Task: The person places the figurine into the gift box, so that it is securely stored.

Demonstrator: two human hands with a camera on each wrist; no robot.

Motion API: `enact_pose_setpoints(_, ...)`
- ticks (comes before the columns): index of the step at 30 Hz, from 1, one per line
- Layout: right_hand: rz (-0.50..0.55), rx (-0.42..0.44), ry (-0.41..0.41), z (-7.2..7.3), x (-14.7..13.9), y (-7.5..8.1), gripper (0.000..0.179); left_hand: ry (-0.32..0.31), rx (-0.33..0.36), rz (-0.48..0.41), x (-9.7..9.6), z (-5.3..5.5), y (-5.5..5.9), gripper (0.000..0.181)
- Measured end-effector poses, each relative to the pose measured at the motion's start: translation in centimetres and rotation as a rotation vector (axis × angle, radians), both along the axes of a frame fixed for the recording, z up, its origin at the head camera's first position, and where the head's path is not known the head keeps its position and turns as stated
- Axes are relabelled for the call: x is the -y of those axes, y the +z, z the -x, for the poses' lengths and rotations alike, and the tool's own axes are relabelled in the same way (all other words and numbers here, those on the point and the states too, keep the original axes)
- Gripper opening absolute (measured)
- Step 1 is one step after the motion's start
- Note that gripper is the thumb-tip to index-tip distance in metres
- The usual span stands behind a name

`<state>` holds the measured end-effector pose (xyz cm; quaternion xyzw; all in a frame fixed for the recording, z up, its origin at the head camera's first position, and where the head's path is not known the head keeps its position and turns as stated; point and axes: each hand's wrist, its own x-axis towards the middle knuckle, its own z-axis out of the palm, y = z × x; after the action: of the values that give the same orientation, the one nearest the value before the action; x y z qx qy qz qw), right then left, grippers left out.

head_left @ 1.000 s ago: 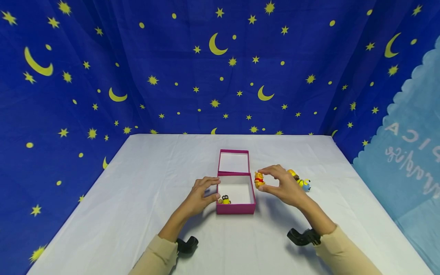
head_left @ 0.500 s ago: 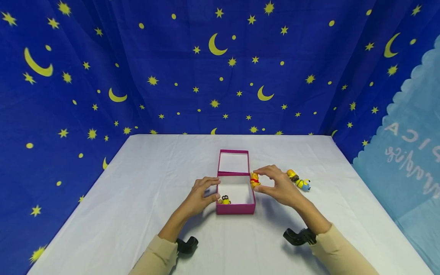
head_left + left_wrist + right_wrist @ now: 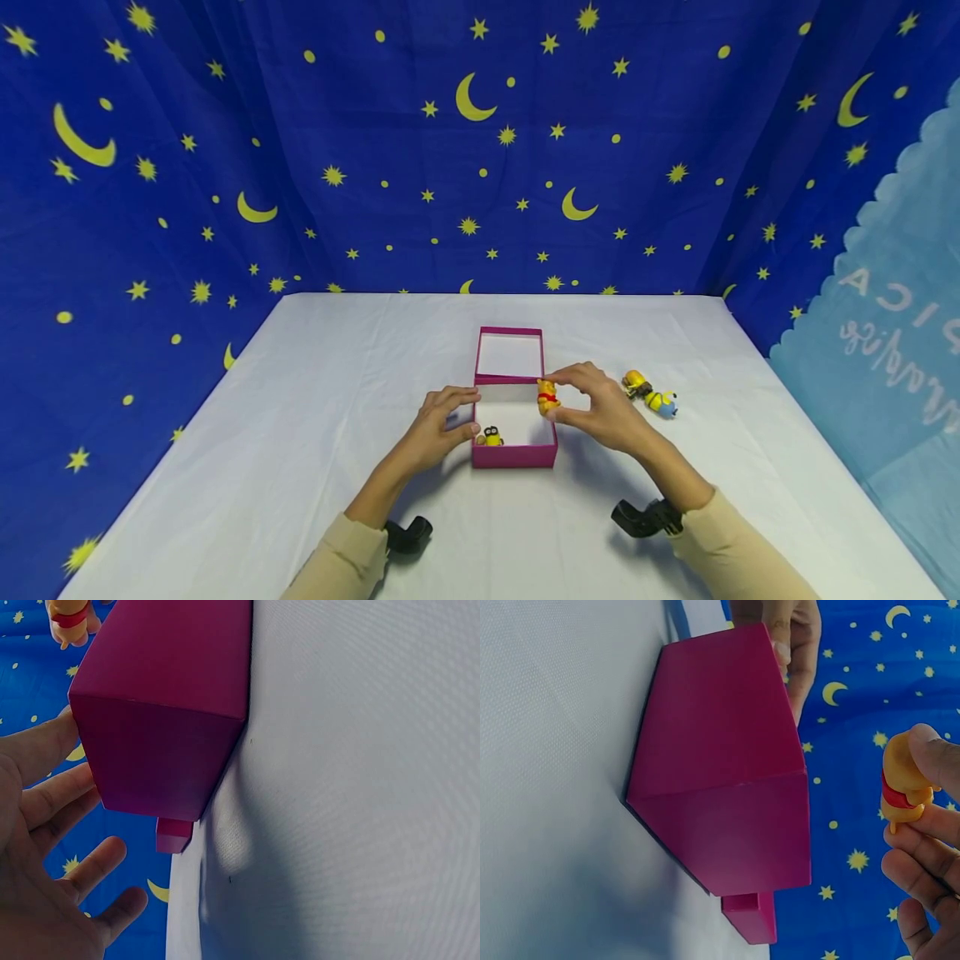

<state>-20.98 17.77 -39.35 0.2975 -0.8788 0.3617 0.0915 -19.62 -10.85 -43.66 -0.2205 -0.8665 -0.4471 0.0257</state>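
An open magenta box (image 3: 514, 457) with a white inside stands mid-table. My right hand (image 3: 603, 412) pinches a small Winnie-the-Pooh figurine (image 3: 547, 398) between thumb and fingers, over the right side of the box. In the right wrist view the figurine (image 3: 901, 780), orange with a red shirt, hangs clear of the box wall. My left hand (image 3: 437, 429) touches the left rim of the box with thumb and fingertips; the left wrist view shows its other fingers (image 3: 97, 866) spread and relaxed. A goggled yellow minion figurine (image 3: 492, 436) sits in the front left corner, beside a small tan thing (image 3: 481, 439).
Directly behind the box lies its magenta lid (image 3: 510, 354), inside upward. To the right of my right hand, a yellow-and-brown figurine (image 3: 636, 383) and a yellow-and-blue one (image 3: 662, 403) lie on the white tablecloth (image 3: 360, 367). A starry blue curtain (image 3: 420, 150) encloses the back and left.
My right hand has carried the Winnie-the-Pooh figurine leftward, from beside the box to above its right side. The left hand and the box have stayed put.
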Motion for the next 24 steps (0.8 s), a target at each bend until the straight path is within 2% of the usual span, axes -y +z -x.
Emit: enact_pose_setpoints(24,-0.015,0.031,0.012,-0.1,1.3,-0.8,0.050,-0.006,-0.008,0.003,0.1,0.0,-0.1,0.045)
